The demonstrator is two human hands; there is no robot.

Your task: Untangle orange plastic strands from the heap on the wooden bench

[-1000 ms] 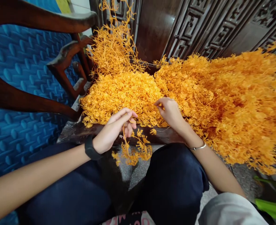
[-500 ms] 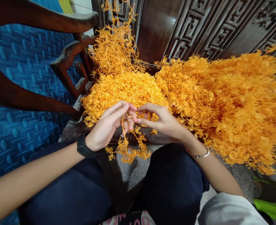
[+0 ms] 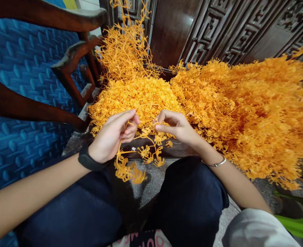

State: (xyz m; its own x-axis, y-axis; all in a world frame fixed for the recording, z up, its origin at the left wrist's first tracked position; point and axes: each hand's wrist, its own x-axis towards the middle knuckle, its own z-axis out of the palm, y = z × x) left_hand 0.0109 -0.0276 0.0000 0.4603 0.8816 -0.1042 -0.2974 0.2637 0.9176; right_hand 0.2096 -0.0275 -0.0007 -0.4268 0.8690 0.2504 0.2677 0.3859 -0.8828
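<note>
My left hand [image 3: 112, 137], with a black band on its wrist, is curled around the stem of an orange plastic flower sprig [image 3: 146, 153]. The sprig's branches and spiky blossoms dangle below my fingers, over the seat edge. Thumb and forefinger of my right hand [image 3: 178, 127] pinch a thin orange piece at the sprig's upper right end; whether it is still joined there I cannot tell. A gap lies between the two hands. Right behind them is a heap of orange plastic blossoms [image 3: 143, 96].
A larger pile of orange sprigs [image 3: 244, 116] spreads to the right, and a tangle of bare orange stems [image 3: 125, 51] stands at the back. A wooden armrest [image 3: 71, 56] borders the left, before blue textured material [image 3: 2, 147]. Carved wooden panelling [image 3: 172, 37] rises behind.
My hands, close together before, have drawn apart, the left going left and the right slightly right. The sprig has spread out between them and its lower end has swung left.
</note>
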